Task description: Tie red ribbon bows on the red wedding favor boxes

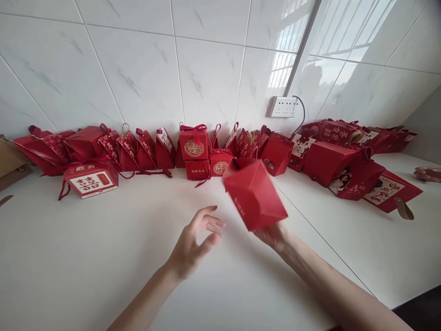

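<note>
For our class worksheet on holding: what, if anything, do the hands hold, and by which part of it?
The right hand holds a red box by its lower, near end, the grip partly hidden. The left hand holds nothing.

The red folded-paper box [257,195] is being held aloft, right of center, tilting and partly blurring; its left face is bearing small pale printing [239,206].

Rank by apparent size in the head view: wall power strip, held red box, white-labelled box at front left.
1. Held red box
2. White-labelled box
3. Wall power strip
The held box looks nearer the camera, which may enlarge it.
</note>
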Motion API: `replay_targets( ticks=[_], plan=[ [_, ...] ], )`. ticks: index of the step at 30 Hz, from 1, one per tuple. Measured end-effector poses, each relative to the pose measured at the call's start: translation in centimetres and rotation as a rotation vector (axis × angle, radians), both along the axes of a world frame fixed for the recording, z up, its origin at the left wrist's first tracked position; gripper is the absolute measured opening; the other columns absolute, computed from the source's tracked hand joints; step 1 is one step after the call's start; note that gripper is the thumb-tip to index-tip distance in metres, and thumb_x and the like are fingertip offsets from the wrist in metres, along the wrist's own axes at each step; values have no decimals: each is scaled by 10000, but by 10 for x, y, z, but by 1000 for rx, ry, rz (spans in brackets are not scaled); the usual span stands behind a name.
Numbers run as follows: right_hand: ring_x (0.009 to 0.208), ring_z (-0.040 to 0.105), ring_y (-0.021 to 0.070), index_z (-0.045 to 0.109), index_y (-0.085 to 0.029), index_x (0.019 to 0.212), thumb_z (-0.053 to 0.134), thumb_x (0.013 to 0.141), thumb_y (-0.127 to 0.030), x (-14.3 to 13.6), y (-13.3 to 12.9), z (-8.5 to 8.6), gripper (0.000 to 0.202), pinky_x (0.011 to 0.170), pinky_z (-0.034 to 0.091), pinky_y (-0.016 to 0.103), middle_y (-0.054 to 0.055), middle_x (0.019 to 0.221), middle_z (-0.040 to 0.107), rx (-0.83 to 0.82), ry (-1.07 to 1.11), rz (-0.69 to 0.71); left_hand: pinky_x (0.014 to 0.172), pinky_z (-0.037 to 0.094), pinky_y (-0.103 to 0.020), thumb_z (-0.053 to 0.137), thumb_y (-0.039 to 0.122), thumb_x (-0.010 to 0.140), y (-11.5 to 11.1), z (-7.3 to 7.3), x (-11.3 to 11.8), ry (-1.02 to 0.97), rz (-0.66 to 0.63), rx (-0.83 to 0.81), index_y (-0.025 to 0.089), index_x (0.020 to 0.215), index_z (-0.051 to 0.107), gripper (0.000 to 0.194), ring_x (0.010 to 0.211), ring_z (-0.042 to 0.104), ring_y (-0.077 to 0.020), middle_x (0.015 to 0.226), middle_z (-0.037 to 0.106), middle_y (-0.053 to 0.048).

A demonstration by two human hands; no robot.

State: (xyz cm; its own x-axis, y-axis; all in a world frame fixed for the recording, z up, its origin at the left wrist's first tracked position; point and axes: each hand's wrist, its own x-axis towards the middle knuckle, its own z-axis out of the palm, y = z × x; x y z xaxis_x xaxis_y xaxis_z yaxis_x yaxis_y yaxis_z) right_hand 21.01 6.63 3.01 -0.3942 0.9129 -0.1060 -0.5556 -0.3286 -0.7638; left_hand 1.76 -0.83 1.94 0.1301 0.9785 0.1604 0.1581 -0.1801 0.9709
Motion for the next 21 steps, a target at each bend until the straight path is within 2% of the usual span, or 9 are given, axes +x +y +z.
replay_targets(
  ticks=[2, 5, 9, 12, 15, 17, 19, 21],
  plan=[
    [730, 684, 111, 617, -232, 918, 560, 889, -268, 0, 3, -2, 73, 588, 591, 182, -26, 809, 710, -113, 107, 42, 658, 475, -331, 509, 563, 840, 1, -1, 1, 104, 36, -53, 242, 1232, 461, 510, 900, 628, -253, 1051, 645, -102],
    [715, 685, 83, 601, -220, 945, 524, 908, -182, -1, 6, -1, 94, 602, 596, 159, -40, 779, 699, -234, 248, 54, 565, 436, -270, 453, 465, 884, 3, -2, 2, 204, 65, -103, 225, 1135, 520, 354, 868, 630, -223, 1037, 641, -91],
    [713, 697, 108, 578, -186, 1017, 516, 921, -199, -2, 7, 2, 115, 607, 610, 187, -5, 810, 702, -305, 342, 17, 586, 453, -249, 423, 415, 893, 5, -4, 1, 264, 89, -114, 225, 1052, 558, 282, 834, 636, -186, 1003, 650, -63],
    [718, 704, 136, 560, -133, 1063, 500, 936, -276, -4, 8, 3, 200, 609, 617, 217, 45, 835, 701, -318, 313, -9, 622, 485, -251, 414, 424, 893, 7, -5, -1, 309, 101, -111, 233, 1009, 579, 278, 837, 643, -181, 969, 666, -51],
    [785, 704, 166, 550, -89, 1052, 452, 945, -413, -8, 10, 4, 355, 688, 619, 260, 98, 863, 692, -252, 196, -52, 633, 515, -247, 401, 441, 894, 9, -7, -5, 388, 110, -78, 234, 965, 597, 294, 816, 659, -178, 923, 682, -43],
    [788, 698, 171, 545, -107, 1057, 458, 933, -437, -11, 11, 7, 363, 714, 614, 292, 92, 871, 684, -156, 130, -104, 636, 534, -233, 401, 439, 890, 11, -13, -11, 463, 105, -14, 240, 936, 608, 291, 794, 672, -169, 901, 694, -32],
    [777, 689, 174, 536, -148, 1086, 536, 891, -412, -11, 10, 12, 328, 727, 608, 334, 72, 926, 673, -51, 91, -183, 644, 546, -206, 427, 424, 874, 13, -23, -20, 556, 90, 125, 256, 905, 625, 261, 789, 684, -158, 888, 707, -9],
    [836, 671, 179, 526, -195, 1100, 621, 829, -386, -2, 10, 15, 345, 779, 589, 367, 61, 1047, 646, 175, -21, -351, 661, 551, -188, 478, 433, 836, 19, -38, -29, 638, 93, 344, 278, 859, 650, 233, 767, 697, -154, 837, 720, 21]
  ],
)
